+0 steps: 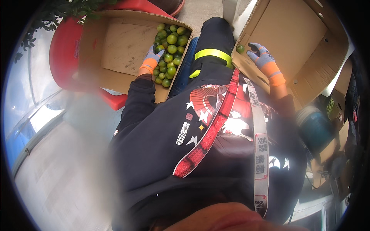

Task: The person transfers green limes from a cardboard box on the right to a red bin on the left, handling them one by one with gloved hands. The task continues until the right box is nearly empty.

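My left hand (pixel 153 56), in a grey and orange work glove, reaches into the left cardboard box (pixel 115 31). Its thumb and fingers close around a yellow-green citrus fruit (pixel 159 48) at the edge of the pile. Small green citrus fruits (pixel 172 39) fill the right side of this box. Over the second cardboard box (pixel 292 31), my right hand (pixel 262 57) wears a matching glove. Its fingers are apart and hold nothing. One green citrus fruit (pixel 240 48) lies in that box's near left corner, just left of my right fingertips and apart from them.
A red plastic stool (pixel 65 55) stands under and beside the left box. My leg (pixel 216 37), with a yellow-green band, lies between the boxes. Leafy branches (pixel 69 11) hang at upper left. A teal round container (pixel 316 130) stands at right. A red strap (pixel 206 138) crosses my front.
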`<state>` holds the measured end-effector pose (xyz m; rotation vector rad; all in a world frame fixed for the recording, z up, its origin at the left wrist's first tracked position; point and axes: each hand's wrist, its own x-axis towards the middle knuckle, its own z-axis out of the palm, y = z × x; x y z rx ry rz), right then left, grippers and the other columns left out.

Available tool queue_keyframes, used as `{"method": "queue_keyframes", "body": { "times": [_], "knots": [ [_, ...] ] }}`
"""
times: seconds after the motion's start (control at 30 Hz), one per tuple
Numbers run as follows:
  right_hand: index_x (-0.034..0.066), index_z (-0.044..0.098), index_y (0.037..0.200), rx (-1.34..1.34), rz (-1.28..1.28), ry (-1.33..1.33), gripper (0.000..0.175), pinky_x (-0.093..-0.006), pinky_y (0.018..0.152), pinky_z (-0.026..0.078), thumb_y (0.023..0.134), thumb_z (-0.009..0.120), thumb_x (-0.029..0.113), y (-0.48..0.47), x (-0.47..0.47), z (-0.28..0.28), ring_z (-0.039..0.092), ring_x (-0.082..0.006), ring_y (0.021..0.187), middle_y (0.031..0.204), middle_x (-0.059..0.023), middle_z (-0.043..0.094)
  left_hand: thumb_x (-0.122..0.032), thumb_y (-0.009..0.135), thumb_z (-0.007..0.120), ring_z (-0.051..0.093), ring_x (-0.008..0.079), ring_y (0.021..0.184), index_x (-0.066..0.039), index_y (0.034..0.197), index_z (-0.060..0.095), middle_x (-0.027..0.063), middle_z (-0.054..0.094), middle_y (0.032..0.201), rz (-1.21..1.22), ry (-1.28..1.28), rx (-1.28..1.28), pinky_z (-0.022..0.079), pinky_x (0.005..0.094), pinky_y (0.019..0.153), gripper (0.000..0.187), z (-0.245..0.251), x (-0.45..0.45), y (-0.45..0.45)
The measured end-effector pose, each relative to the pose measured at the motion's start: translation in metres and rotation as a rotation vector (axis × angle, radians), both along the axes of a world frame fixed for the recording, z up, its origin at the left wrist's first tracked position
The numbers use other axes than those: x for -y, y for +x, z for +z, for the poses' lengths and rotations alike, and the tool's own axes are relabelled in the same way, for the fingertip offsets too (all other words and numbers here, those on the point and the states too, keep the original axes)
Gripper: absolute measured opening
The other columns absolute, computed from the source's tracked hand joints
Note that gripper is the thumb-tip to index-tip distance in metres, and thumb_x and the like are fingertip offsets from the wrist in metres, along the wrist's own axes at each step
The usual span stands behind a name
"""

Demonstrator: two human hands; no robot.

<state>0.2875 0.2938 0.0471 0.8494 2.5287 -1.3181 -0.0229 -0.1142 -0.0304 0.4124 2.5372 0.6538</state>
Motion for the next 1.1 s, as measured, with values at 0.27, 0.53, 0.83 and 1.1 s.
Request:
{"method": "queue_keyframes", "body": {
  "times": [0.27,0.53,0.83,1.1],
  "knots": [
    [0.0137,0.046,0.135,0.305,0.294,0.272,0.050,-0.0426,0.099,0.043,0.087,0.055,0.028,-0.049,0.001,-0.059,0.051,-0.0339,0.121,0.131,-0.0154,0.053,-0.043,0.078,0.073,0.046,0.0382,0.126,-0.010,0.144,0.036,0.0212,0.044,0.140,0.070,0.100,0.007,0.039,0.0427,0.104,0.082,-0.018,0.011,-0.006],
    [0.0140,0.047,0.133,0.313,0.305,0.283,0.054,-0.0411,0.097,0.045,0.082,0.062,0.026,-0.046,-0.012,-0.083,0.054,-0.0357,0.117,0.127,-0.0140,0.058,-0.030,0.076,0.077,0.062,0.0283,0.102,-0.008,0.138,0.045,0.0158,0.064,0.114,0.160,-0.066,-0.220,0.049,0.0362,0.088,0.074,-0.013,-0.008,0.015],
    [0.0001,0.053,0.121,-0.077,-0.342,-0.568,0.051,-0.0333,0.082,0.054,0.080,0.074,0.021,0.005,-0.035,-0.067,0.065,-0.0223,0.098,0.112,-0.0138,0.063,-0.031,0.077,0.076,0.059,0.0318,0.106,-0.010,0.128,0.052,0.0175,0.060,0.119,0.079,0.103,-0.074,0.048,0.0401,0.091,0.060,0.027,-0.023,0.016],
    [-0.0002,0.055,0.118,-0.359,-0.428,-0.756,0.043,-0.0296,0.078,0.055,0.082,0.074,0.013,0.012,-0.016,0.000,0.065,-0.0192,0.093,0.107,-0.0099,0.065,-0.033,0.073,0.079,0.052,0.0341,0.116,-0.020,0.131,0.052,0.0183,0.049,0.130,-0.304,0.157,-0.226,0.045,0.0412,0.097,0.066,0.003,-0.041,0.026]
  ]
}}
